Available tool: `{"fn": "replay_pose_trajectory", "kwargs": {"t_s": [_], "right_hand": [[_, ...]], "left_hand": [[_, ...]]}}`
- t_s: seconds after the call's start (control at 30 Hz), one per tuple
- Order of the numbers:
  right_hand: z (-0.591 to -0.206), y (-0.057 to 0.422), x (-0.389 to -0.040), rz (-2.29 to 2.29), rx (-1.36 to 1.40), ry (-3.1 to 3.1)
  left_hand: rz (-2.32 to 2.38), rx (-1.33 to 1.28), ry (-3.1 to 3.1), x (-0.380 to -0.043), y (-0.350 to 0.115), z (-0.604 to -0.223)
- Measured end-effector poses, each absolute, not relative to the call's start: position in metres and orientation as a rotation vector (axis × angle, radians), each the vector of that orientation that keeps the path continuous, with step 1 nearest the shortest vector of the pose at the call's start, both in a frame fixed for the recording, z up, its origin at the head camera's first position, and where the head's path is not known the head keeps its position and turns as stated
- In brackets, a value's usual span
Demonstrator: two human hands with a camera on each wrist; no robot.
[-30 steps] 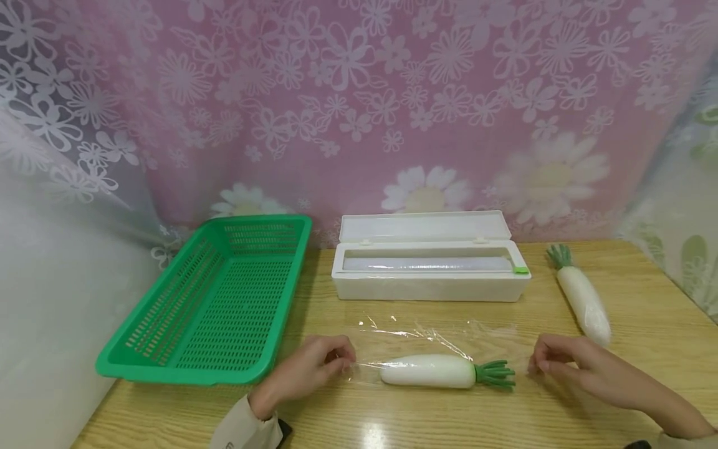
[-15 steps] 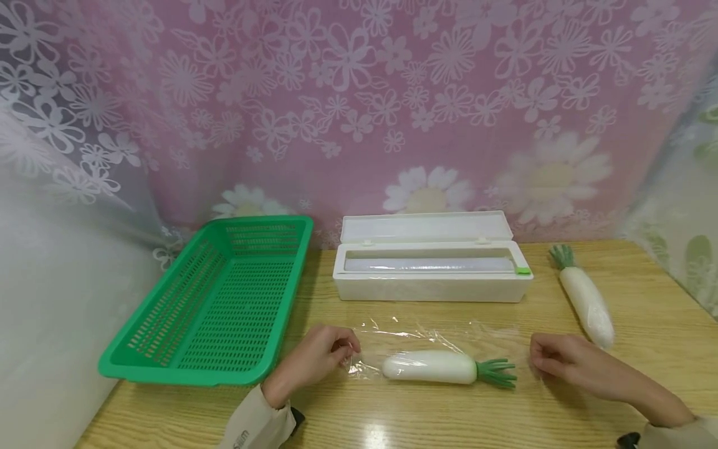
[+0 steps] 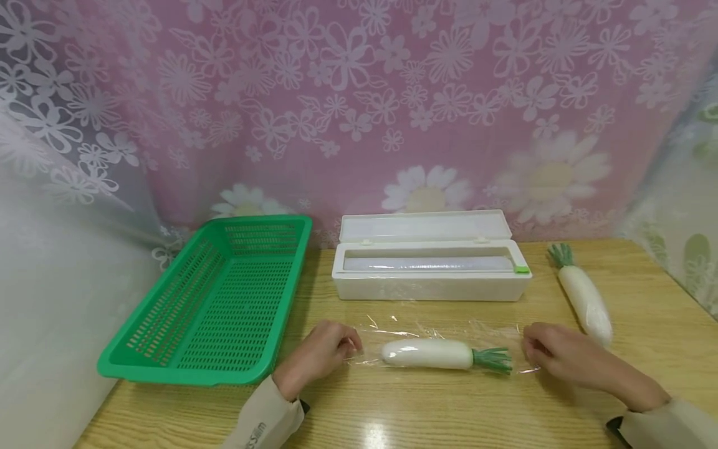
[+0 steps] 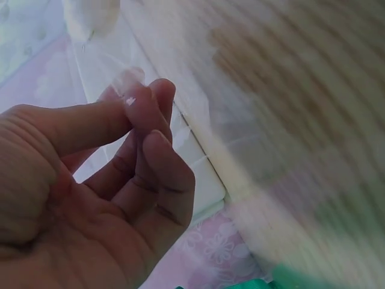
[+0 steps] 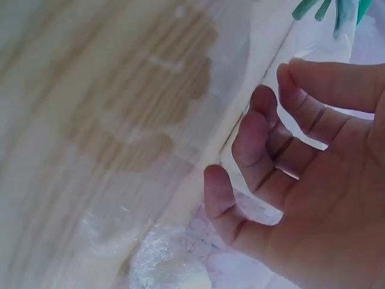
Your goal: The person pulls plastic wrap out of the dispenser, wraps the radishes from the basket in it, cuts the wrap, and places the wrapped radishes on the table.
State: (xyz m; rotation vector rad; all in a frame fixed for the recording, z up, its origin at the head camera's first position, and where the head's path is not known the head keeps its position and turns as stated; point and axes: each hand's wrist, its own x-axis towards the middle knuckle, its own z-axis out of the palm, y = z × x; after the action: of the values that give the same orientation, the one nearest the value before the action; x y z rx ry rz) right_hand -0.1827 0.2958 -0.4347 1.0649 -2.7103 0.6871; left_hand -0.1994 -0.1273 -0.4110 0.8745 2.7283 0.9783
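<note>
A white radish (image 3: 427, 354) with green stalks lies sideways on a sheet of clear cling film (image 3: 392, 324) in the head view. At the radish's blunt end, my left hand (image 3: 322, 350) pinches the film's near left corner; the left wrist view shows film (image 4: 129, 81) between thumb and forefinger. Beyond the stalks, my right hand (image 3: 566, 357) pinches the film's right edge between thumb and forefinger. In the right wrist view, the thumb and forefinger of the right hand (image 5: 301, 156) meet near the green stalks (image 5: 325, 11), with the other fingers loosely bent.
Behind the radish stands an open white box (image 3: 432, 288) holding a film roll (image 3: 426, 264), with a green slider at its right end. A green basket (image 3: 191, 375) is on the left. Another radish (image 3: 586, 302), wrapped in film, lies at the right.
Both hands have moved slightly away from the body, carrying the film's near edge up along the radish. The radish has shifted a little farther back. The right hand has moved slightly left.
</note>
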Motion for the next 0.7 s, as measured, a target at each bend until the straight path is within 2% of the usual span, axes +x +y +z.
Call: {"fn": "replay_pose_trajectory", "kwargs": {"t_s": [0.7], "right_hand": [[-0.434, 0.292, -0.199, 0.301, 0.822, -2.789]], "left_hand": [[0.835, 0.803, 2.860, -0.218, -0.124, -0.416]]}}
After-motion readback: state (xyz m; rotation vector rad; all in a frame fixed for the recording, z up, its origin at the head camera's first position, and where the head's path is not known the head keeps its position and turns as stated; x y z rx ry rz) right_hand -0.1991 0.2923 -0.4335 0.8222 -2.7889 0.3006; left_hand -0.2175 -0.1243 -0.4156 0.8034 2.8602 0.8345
